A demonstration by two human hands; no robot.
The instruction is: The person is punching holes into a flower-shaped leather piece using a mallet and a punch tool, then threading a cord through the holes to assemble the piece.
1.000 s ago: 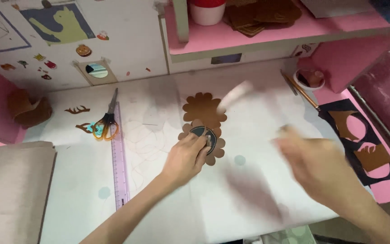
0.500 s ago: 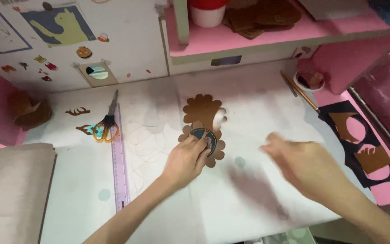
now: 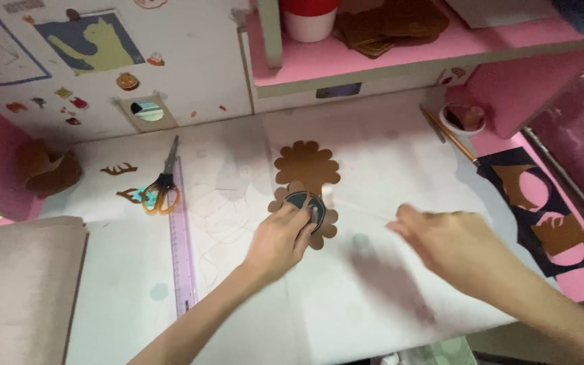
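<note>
Two brown scalloped paper cut-outs (image 3: pixel 307 165) lie overlapping on the white desk sheet (image 3: pixel 373 311). A dark round piece (image 3: pixel 302 201) sits on the lower one. My left hand (image 3: pixel 280 240) presses its fingertips on that dark piece and the lower cut-out. My right hand (image 3: pixel 454 247) is blurred to the right of it, fingers closed on a thin pale stick whose white tip (image 3: pixel 326 195) reaches the right edge of the cut-outs.
Orange-handled scissors (image 3: pixel 161 189) and a purple ruler (image 3: pixel 182 250) lie left of my hand. Brown antler cut-outs (image 3: pixel 117 169) are nearby. A small cup (image 3: pixel 464 118), a brush (image 3: pixel 447 135) and a dark sheet with holes (image 3: pixel 542 216) are at the right. A pink shelf (image 3: pixel 400 57) overhangs the back.
My right hand has swung the pale stick down from above the upper cut-out to the cut-outs' right edge. My left hand has stayed pressed on the dark piece.
</note>
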